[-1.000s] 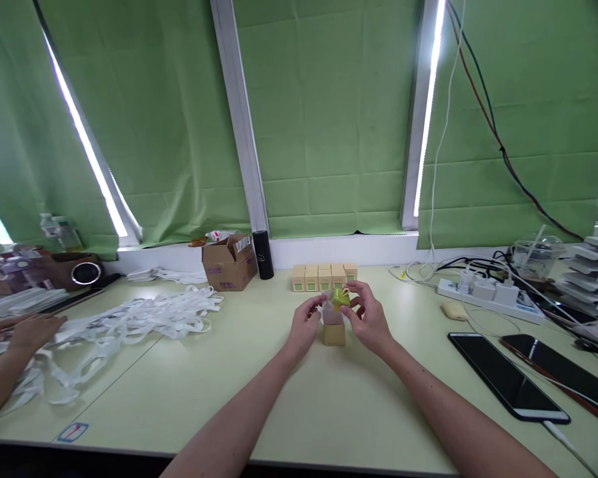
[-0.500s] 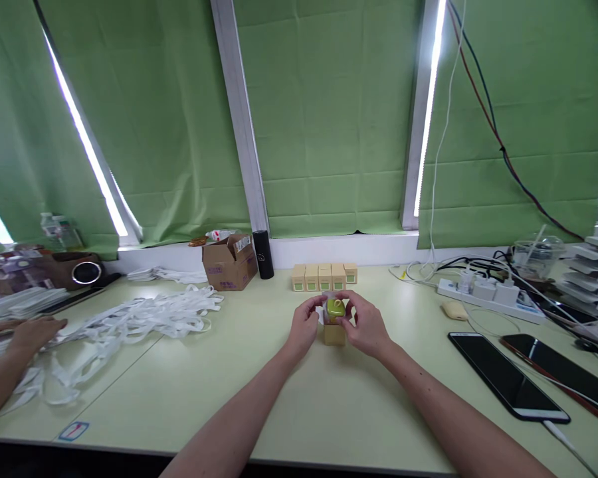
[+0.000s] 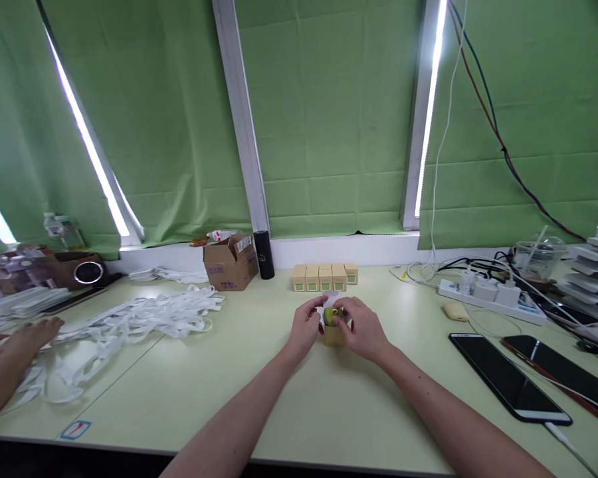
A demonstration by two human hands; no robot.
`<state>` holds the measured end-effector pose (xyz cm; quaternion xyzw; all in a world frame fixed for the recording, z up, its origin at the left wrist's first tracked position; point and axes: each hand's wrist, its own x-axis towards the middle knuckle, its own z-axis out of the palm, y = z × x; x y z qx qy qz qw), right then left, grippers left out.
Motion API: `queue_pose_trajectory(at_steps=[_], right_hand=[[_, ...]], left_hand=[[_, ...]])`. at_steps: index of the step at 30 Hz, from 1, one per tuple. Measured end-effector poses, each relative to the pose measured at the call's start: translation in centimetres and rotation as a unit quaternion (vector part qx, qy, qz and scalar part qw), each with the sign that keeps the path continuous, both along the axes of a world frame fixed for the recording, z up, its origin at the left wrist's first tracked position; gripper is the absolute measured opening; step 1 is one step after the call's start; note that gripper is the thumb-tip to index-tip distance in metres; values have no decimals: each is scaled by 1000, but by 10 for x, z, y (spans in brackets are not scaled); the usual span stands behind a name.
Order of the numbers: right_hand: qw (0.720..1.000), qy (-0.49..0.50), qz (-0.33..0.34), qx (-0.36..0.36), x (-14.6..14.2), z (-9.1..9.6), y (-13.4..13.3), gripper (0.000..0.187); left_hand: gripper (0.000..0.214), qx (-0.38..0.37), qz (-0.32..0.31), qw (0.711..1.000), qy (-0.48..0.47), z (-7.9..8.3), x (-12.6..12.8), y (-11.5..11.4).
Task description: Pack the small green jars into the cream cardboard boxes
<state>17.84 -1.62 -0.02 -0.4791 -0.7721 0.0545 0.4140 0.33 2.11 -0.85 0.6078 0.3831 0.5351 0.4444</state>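
A small kraft cardboard box (image 3: 334,337) stands open-topped on the table, with a pale flap raised at its back. In its mouth sits a small rounded green object (image 3: 331,314) with a tan loop on top; its lower part is inside the box. My left hand (image 3: 306,325) is closed on the left side of the box near the rim. From the right, my right hand (image 3: 361,326) pinches the green object by its edge, its fingers partly hiding it. Behind them, several similar boxes (image 3: 319,277) with green-framed labels form a row.
On the left lies a heap of white straps (image 3: 149,315), with a co-worker's hand (image 3: 32,335) at it. A brown carton (image 3: 230,262) and black cylinder (image 3: 264,255) stand at the back. Phones (image 3: 508,377), a power strip (image 3: 493,300) and cables lie right.
The green object has moved down into the box, and its loop has tilted. My right hand has closed in over the box. The pale flap now shows behind.
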Motion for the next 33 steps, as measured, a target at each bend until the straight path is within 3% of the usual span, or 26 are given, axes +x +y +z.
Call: queue_pose_trajectory(at_steps=[6, 18, 25, 29, 33], right_hand=[[999, 24, -17, 15, -2, -6, 7, 17], [995, 92, 6, -33, -6, -11, 13, 24], [994, 104, 29, -1, -7, -16, 16, 30], [980, 193, 51, 13, -5, -17, 18, 25], [946, 320, 48, -23, -3, -20, 24, 27]], left_hand=[[53, 2, 2, 1000, 3, 2, 1, -2], [51, 2, 0, 1000, 0, -1, 2, -2], [49, 1, -3, 1000, -5, 4, 1, -5], [48, 3, -3, 1000, -15, 6, 0, -6], [46, 0, -3, 1000, -17, 5, -1, -5]])
